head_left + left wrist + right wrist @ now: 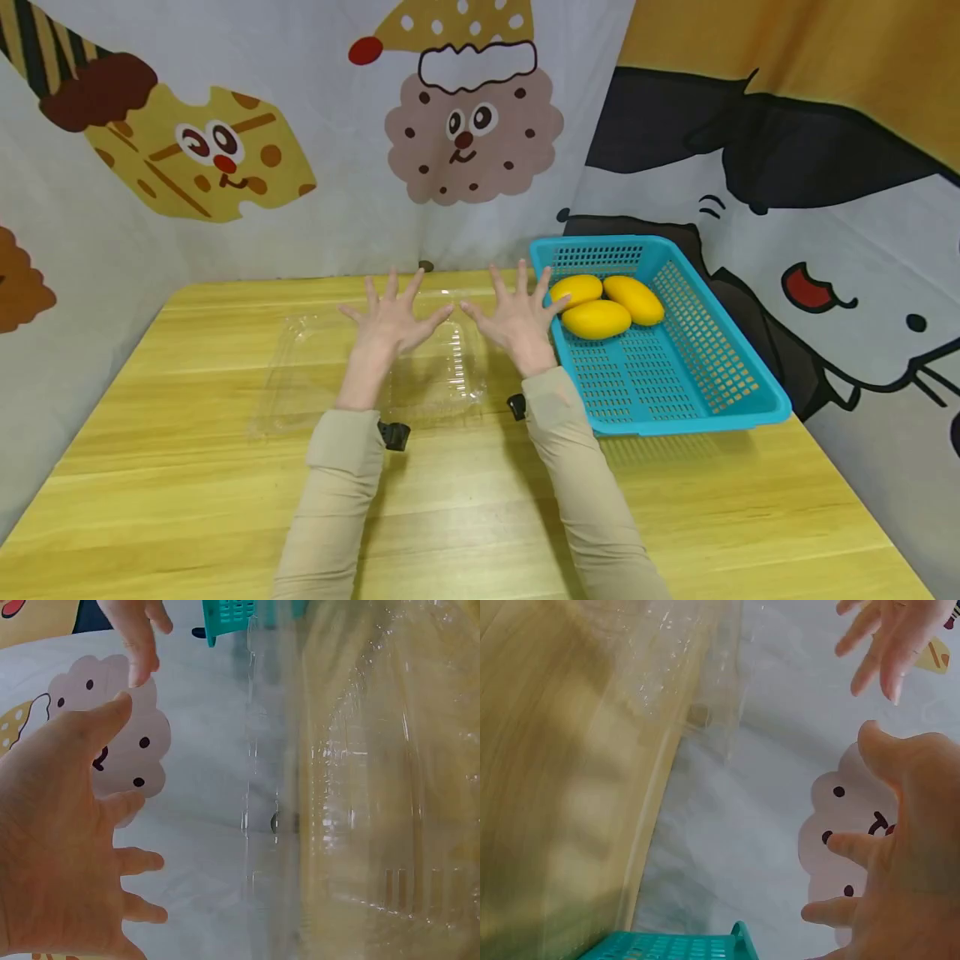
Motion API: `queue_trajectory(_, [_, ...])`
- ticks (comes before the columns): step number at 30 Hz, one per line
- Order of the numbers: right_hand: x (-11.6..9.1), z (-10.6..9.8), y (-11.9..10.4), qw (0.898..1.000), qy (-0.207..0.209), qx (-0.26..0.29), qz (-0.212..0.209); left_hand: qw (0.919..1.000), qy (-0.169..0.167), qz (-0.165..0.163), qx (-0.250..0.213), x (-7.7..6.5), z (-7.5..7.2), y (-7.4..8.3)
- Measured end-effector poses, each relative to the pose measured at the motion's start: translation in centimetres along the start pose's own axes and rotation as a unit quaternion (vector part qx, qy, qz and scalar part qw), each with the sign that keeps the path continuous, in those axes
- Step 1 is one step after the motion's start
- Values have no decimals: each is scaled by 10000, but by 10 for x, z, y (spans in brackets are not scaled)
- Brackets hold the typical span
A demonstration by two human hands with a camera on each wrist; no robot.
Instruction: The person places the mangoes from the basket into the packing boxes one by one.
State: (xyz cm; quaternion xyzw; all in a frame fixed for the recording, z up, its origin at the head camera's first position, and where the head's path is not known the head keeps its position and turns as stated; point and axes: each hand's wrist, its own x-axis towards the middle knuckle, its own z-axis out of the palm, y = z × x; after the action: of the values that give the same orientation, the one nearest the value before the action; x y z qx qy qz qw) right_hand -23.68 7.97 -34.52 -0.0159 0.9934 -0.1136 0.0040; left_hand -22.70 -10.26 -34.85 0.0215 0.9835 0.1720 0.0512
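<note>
Both hands hover with fingers spread and hold nothing. In the head view, the left hand (386, 323) is above a clear plastic clamshell box (427, 387), which lies with its lid folded open on the wooden table. My right hand (519, 321) is between that box and a blue plastic basket (675, 421), its little finger overlapping the basket's left rim. Three yellow mangoes (596, 320) lie together at the basket's far left. The left wrist view shows the box's shiny ridged wall (352, 817) close beside the left hand (67, 825). The thumbs point toward each other.
The wooden table (450, 525) meets a hanging cloth (337, 233) printed with cartoon figures along its back edge. Near the table's right edge stands the basket, its right wall close to the cloth. A dark band sits at each wrist.
</note>
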Motion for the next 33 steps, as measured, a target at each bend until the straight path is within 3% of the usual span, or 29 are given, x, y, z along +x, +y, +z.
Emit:
queue_trajectory(4, [-1, -3, -6, 9971, 589, 422, -215, 10000, 5, -41, 22, -1, 0, 0])
queue_trajectory(8, [-3, -12, -15, 9843, 1367, 949, -596, 9999, 64, -92, -76, -7, 3, 0])
queue_trajectory(13, [-4, -36, -20, 9756, 1565, 1298, -827, 9986, 65, -463, -233, -16, 9, -1])
queue_trajectory(18, [-1, -69, -11, 9795, 1366, 1294, -715, 9970, -83, -746, -213, -24, 13, -8])
queue_trajectory(25, [4, -108, 23, 9874, 763, 986, -978, 9975, -236, -661, 74, -30, 13, -23])
queue_trajectory(29, [18, -116, 51, 9915, 188, 482, -1198, 9990, -151, -389, 138, -35, 11, -31])
queue_trajectory(33, [37, -108, 82, 9885, -617, -26, -1381, 9998, -20, -161, 99, -38, 12, -39])
